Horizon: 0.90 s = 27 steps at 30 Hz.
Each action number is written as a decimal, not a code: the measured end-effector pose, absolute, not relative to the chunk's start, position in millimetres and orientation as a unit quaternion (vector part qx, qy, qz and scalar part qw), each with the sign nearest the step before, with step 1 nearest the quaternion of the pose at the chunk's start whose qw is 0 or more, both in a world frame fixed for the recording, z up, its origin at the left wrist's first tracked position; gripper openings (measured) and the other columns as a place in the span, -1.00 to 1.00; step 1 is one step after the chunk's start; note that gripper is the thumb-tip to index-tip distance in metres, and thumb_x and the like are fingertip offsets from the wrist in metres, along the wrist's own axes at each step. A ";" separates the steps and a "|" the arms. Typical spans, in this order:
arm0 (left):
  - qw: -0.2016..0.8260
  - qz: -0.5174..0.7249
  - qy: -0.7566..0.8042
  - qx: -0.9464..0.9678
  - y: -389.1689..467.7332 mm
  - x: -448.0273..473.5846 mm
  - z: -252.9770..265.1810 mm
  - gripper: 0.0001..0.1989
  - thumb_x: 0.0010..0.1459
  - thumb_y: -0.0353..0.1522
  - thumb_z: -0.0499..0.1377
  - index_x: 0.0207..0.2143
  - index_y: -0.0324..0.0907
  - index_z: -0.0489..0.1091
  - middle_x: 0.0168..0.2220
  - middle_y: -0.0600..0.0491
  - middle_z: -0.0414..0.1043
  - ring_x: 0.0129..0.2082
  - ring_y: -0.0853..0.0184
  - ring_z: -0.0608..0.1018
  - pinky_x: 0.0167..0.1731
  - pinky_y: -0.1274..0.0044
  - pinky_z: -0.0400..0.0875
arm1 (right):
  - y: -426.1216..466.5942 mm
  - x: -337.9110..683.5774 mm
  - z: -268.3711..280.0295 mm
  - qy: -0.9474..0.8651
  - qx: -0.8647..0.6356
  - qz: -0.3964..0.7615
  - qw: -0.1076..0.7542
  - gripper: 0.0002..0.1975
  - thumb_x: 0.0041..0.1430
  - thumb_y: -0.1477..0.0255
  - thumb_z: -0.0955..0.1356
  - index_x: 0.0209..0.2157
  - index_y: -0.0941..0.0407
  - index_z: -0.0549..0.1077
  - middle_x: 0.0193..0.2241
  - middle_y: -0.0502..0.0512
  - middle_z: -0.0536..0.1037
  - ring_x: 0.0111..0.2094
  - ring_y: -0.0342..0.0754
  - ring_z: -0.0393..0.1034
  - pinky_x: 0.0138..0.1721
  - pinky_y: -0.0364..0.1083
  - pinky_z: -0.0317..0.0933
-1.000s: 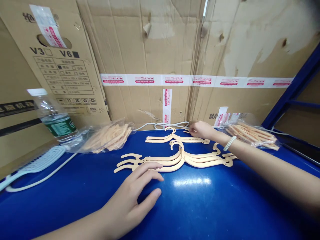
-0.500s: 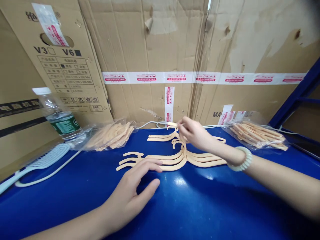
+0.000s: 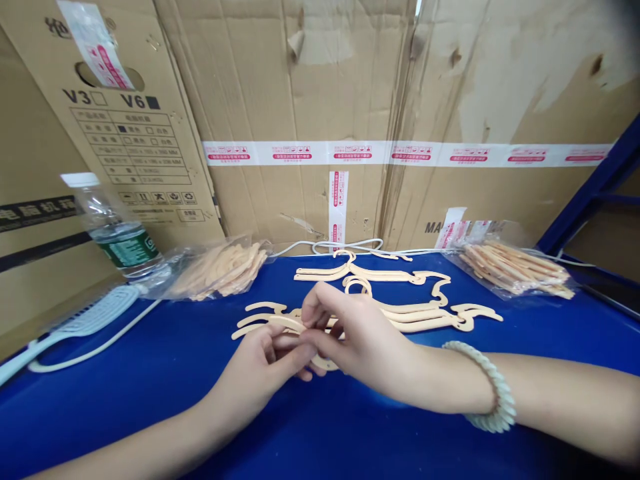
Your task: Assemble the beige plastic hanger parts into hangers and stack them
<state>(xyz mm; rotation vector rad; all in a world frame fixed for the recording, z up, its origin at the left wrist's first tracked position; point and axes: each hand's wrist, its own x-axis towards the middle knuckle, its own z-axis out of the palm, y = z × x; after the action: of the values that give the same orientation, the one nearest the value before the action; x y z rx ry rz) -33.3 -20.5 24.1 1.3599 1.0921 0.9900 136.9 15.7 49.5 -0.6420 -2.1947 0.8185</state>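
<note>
In front of the stacked beige folding hangers, my left hand and my right hand meet over a curved beige hanger piece. Both hands are closed, fingertips pinching it; its middle is hidden behind the fingers. Beyond them lies a second group of beige hangers, its hook pointing toward the cardboard. My hands cover part of the nearer stack. A thin beige piece rests at the back, by the cable.
On the left are a bag of beige pieces, a water bottle and a light blue hairbrush. Another bag of pieces lies at the right. Cardboard stands behind the blue table, with a white cable along its base.
My right hand has come back from the rear hangers toward me and joined my left hand at a curved hanger piece. My left hand has closed on it.
</note>
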 end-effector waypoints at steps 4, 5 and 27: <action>0.530 0.426 0.456 0.575 -21.0 -33.4 23.3 -0.70 0.09 -0.15 0.29 -0.37 -0.21 0.37 -0.46 0.05 0.54 -0.47 0.35 0.57 -0.42 0.55 0.45 | 35.8 147.2 56.4 -0.867 -0.261 0.215 0.367 -0.87 0.24 0.37 0.36 -0.25 0.06 0.30 -0.34 0.00 0.51 -0.36 -0.11 0.42 -0.35 -0.13 0.30; 0.535 0.428 0.453 0.570 -21.0 -33.1 23.1 -0.69 0.11 -0.14 0.28 -0.38 -0.20 0.34 -0.45 0.07 0.52 -0.48 0.35 0.57 -0.44 0.55 0.45 | 45.2 153.6 58.5 -0.879 -0.274 0.165 0.355 -0.86 0.25 0.38 0.35 -0.21 0.07 0.31 -0.29 0.03 0.52 -0.31 -0.08 0.43 -0.30 -0.11 0.30; 0.455 0.437 0.498 0.595 -19.8 -41.0 16.7 -0.84 0.11 -0.25 0.28 -0.39 -0.16 0.51 -0.49 0.12 0.43 -0.47 0.38 0.44 -0.41 0.55 0.32 | 141.1 235.1 22.2 -0.893 -0.418 -0.016 0.167 -0.92 0.17 0.54 0.33 -0.37 0.15 0.47 -0.37 0.14 0.54 -0.31 0.00 0.42 -0.27 -0.10 0.22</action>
<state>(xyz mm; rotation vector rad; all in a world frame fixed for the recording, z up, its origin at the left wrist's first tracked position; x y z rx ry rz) -41.0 -19.8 16.7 1.4684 1.2287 1.0785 235.1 141.1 22.2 -1.1894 -2.5403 -0.0453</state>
